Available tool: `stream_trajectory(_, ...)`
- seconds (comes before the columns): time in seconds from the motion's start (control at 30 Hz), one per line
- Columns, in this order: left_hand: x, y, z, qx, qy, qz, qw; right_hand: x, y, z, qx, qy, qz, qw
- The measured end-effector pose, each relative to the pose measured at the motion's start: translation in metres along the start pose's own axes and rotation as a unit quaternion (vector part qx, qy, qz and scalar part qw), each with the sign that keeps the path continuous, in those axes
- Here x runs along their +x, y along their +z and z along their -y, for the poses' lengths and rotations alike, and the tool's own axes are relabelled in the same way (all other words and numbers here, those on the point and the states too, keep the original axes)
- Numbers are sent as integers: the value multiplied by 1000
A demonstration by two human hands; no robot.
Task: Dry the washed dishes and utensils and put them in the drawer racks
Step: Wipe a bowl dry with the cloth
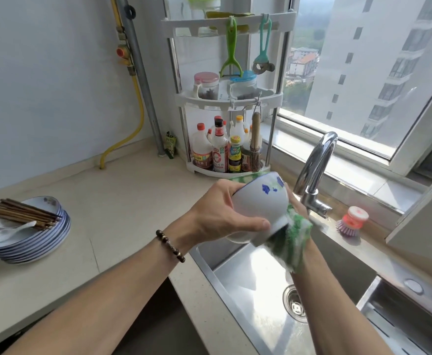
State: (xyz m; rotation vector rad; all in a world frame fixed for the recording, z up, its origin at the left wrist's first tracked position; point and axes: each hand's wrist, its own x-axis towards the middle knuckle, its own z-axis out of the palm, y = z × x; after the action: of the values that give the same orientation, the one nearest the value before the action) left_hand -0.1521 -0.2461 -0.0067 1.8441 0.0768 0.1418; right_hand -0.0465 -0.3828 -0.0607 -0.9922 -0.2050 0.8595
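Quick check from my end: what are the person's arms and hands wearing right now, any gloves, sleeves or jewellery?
No gloves: both the left hand and the right hand are bare. Both forearms are bare as far as the frame shows, no sleeves in view. The left wrist carries a bracelet of dark brown round beads. Nothing visible on the right wrist, which a cloth partly covers.

Hidden behind bowl and cloth

We cannot see our right hand [295,201] whole: the bowl [259,201] and blurred green-and-white cloth [290,237] cover it.
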Motion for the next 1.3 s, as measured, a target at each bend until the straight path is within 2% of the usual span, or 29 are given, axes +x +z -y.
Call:
stream_trajectory(0.1, 0, -11, -5, 0, -45, 5, 999, -1, 8, 4, 17, 18, 27, 999)
stream_trajectory(0.17, 3, -21, -13, 18, -89, 28, 995, 4, 13, 10, 4, -4, -19, 1000)
stream_trajectory(0.27, 11, -25, -28, 86, -112, 65, 988, 9, 14, 21, -113, -88, -15, 990)
stream_trajectory(0.33, 12, -19, -31, 117, -111, 55, 985, 8, 20, 29, -208, -164, -3, 964)
stream_trajectory(0.4, 10, -13, -26, 99, -105, 23, 989, 8, 28, 28, -256, -223, 4, 941)
stream_trajectory(0.5, 6, -8, -14, 87, -83, -35, 992, 7, 31, 4, -402, -288, 14, 869)
stream_trajectory(0.53, 5, -6, -11, 88, -75, -45, 992, 6, 29, -6, -423, -297, 12, 856)
stream_trajectory(0.57, 3, -4, -8, 89, -67, -44, 993, 6, 26, -10, -410, -296, 12, 863)
stream_trajectory(0.63, -1, 2, -8, 81, -58, -45, 994, 4, 23, -1, -256, -224, 21, 940)
stream_trajectory(0.67, -3, 4, -10, 78, -51, -52, 994, 6, 22, 7, -189, -180, 14, 965)
stream_trajectory(0.7, -3, 5, -10, 80, -43, -64, 994, 8, 21, 12, -165, -162, 17, 973)
stream_trajectory(0.77, 0, 4, -10, 81, -38, -91, 992, 5, 27, 12, -216, -200, 21, 955)
stream_trajectory(0.83, 6, 1, -8, 90, -38, -114, 989, 4, 32, -2, -330, -257, 27, 908)
stream_trajectory(0.87, 7, 0, -7, 100, -41, -118, 987, 4, 33, -10, -353, -261, 27, 898)
stream_trajectory(0.97, 4, 3, -7, 102, -35, -84, 991, 6, 30, -4, -198, -187, 40, 961)
stream_trajectory(1.03, 2, 5, -8, 97, -29, -88, 991, 8, 29, 10, -141, -151, 42, 977)
stream_trajectory(1.13, 3, 0, -6, 60, -40, -133, 989, 9, 35, 13, -208, -198, 63, 956)
stream_trajectory(1.2, 7, -3, -4, 59, -48, -143, 987, 11, 41, 7, -347, -269, 52, 897)
stream_trajectory(1.23, 8, -3, -4, 68, -48, -139, 987, 15, 40, 0, -383, -278, 43, 880)
stream_trajectory(1.27, 7, -2, -4, 77, -47, -131, 987, 18, 38, -3, -367, -272, 37, 889)
stream_trajectory(1.3, 6, 0, -6, 91, -42, -123, 987, 19, 37, -3, -293, -246, 26, 924)
